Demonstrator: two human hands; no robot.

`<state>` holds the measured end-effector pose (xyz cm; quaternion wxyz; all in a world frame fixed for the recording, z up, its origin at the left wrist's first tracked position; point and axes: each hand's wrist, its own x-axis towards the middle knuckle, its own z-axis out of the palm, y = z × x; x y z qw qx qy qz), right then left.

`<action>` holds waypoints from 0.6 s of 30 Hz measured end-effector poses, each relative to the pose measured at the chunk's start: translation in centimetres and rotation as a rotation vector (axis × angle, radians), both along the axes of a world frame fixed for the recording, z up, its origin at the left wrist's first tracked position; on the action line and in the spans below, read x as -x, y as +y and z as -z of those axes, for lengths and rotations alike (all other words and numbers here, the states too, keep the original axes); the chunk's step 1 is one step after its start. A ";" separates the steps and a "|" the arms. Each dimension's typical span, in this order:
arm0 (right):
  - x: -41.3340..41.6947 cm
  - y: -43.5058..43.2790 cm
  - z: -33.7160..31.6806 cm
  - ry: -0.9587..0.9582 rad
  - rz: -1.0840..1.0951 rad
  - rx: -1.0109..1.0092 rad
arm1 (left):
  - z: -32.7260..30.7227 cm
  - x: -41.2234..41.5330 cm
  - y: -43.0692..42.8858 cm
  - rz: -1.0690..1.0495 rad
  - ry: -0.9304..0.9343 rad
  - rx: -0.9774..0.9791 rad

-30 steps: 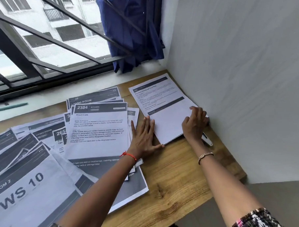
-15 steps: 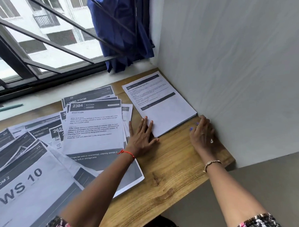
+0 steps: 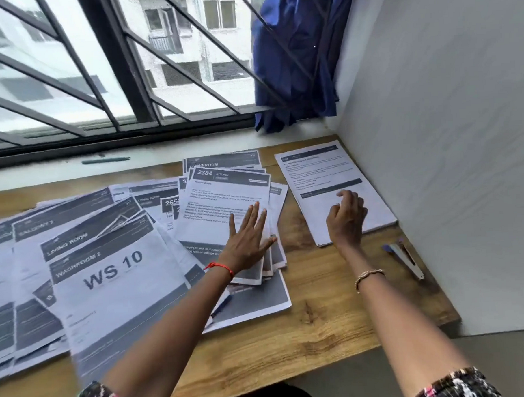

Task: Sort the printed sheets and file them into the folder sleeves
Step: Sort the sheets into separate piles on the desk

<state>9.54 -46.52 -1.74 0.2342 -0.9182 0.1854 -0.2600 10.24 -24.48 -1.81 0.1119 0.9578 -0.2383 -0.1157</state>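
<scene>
Several printed sheets lie spread over the wooden table (image 3: 320, 325). A sheet headed "2384 Kitchen" (image 3: 224, 200) tops a small pile in the middle, and my left hand (image 3: 246, 238) lies flat on its lower part, fingers spread. A big "WS 10" sheet (image 3: 114, 282) lies at the left front. A separate neat stack of sheets (image 3: 319, 174) rests by the right wall; my right hand (image 3: 345, 218) hovers over its near end with fingers loosely curled, holding nothing. No folder sleeves are in sight.
A white wall (image 3: 448, 160) bounds the table on the right. A small pen-like white and purple object (image 3: 403, 256) lies beside it. A green pen (image 3: 106, 160) lies on the window sill. A blue curtain (image 3: 293, 56) hangs in the corner.
My right hand left the pen-like object by the wall and moved back over the right stack. My left hand slid from the bare wood up onto the "2384 Kitchen" pile.
</scene>
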 end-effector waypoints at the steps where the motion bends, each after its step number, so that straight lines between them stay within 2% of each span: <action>1: -0.5 1.1 -0.3 -0.004 -0.039 -0.008 | -0.1 0.0 1.1 -0.030 0.002 -0.001; 8: -2.5 8.7 -1.4 0.024 -0.296 -0.102 | -0.8 0.3 9.1 -0.245 0.085 0.048; 14: -3.2 12.7 -0.5 0.434 -0.320 -0.136 | -1.1 -0.3 13.3 -0.321 0.188 0.113; 18: -3.4 14.2 -0.1 0.579 -0.207 -0.160 | -1.3 -1.0 14.6 -0.376 0.179 0.172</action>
